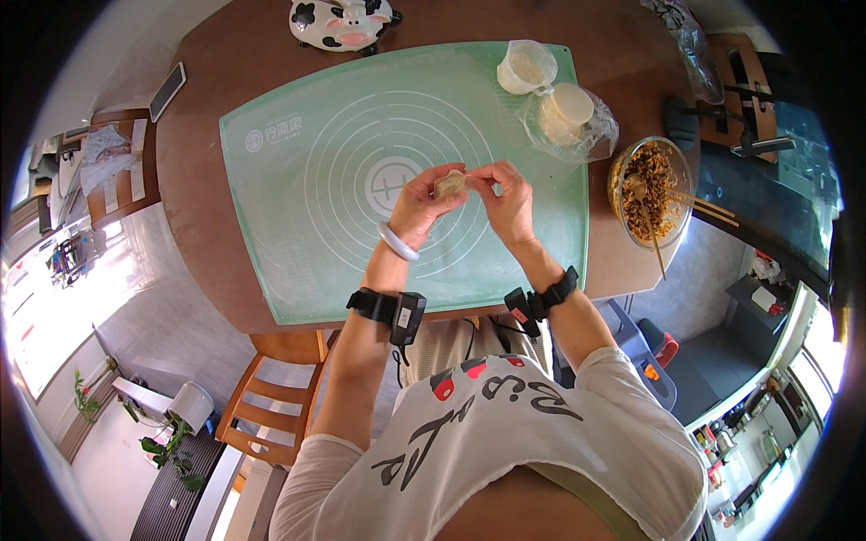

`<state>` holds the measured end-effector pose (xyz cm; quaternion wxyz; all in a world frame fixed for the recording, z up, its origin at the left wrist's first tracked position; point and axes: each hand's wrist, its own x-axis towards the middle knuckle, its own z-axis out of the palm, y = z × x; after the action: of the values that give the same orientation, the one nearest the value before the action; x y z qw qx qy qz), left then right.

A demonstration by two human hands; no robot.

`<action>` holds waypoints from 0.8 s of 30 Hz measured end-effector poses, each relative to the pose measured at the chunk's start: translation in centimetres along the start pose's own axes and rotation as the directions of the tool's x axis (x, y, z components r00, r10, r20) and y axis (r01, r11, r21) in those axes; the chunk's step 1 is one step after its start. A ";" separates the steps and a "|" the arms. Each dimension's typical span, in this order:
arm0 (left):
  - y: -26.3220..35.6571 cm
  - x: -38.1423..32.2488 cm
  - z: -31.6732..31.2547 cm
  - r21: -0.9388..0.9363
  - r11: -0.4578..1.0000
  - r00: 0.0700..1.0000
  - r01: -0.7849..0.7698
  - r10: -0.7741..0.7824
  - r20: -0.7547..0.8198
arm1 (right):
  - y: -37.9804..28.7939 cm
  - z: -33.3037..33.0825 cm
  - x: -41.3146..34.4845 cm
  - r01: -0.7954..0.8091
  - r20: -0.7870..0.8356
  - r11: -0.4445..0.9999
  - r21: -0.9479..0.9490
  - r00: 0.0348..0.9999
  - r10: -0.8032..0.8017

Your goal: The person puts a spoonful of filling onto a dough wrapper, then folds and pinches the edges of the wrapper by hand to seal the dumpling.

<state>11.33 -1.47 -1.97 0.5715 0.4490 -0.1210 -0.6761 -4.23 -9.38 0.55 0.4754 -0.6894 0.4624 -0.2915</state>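
Note:
Between my hands, above the green silicone kneading mat [284, 203], is a small piece of pale dough [450, 183], apparently folded like a dumpling. My left hand [427, 196] holds it between thumb and fingers. The fingertips of my right hand [502, 196] pinch its right edge. Any filling inside is hidden. To the right stands a glass bowl [616, 186] of chopped, dark orange and brown filling, with a spoon [651, 230] and chopsticks [703, 205] in it.
A translucent tub [528, 65] of pale contents and a lidded container [567, 111] in a clear plastic bag [605, 135] stand at the mat's upper right. Beyond the mat is a cow-shaped ornament [345, 27]. A phone [167, 92] lies at the table's left edge; a wooden chair [274, 406] stands below.

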 end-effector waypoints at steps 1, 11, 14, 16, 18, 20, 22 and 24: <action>0.3 -0.1 0.2 0.080 0.996 0.999 -0.038 0.035 0.032 | 0.1 -0.1 0.0 -0.015 -0.008 1.000 -0.011 1.000 0.015; 1.3 -0.4 1.0 0.317 0.938 0.989 -0.142 0.144 0.018 | 0.3 -0.6 0.4 0.039 -0.031 0.999 -0.027 0.999 -0.040; 1.5 -0.6 1.2 0.245 0.962 0.992 -0.123 0.128 -0.005 | 0.7 -1.2 0.6 0.115 0.031 0.993 -0.033 0.993 -0.114; 1.4 -0.7 1.2 0.207 0.972 0.993 -0.107 0.114 -0.020 | 0.7 -1.4 0.6 0.006 0.108 0.998 0.070 0.994 -0.014; 1.4 -0.7 1.0 0.223 0.967 0.992 -0.120 0.123 -0.001 | 0.2 -1.5 0.8 0.019 0.151 0.997 0.079 0.988 -0.031; 1.3 -0.7 0.8 0.257 0.957 0.991 -0.135 0.137 0.012 | -0.1 -1.4 0.8 0.072 0.171 0.996 0.059 0.982 -0.081; 1.3 -0.7 0.9 0.286 0.947 0.989 -0.145 0.145 0.022 | 0.1 -1.4 0.8 0.071 0.173 0.996 0.053 0.982 -0.079; 1.6 -0.9 1.2 0.315 0.942 0.991 -0.119 0.130 -0.013 | 0.2 -1.2 0.8 0.077 0.167 0.995 0.059 0.982 -0.086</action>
<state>11.45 -1.56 0.22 0.5365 0.5369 -0.2453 -0.6032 -5.02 -10.63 0.81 0.5183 -0.7175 0.3839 -0.2630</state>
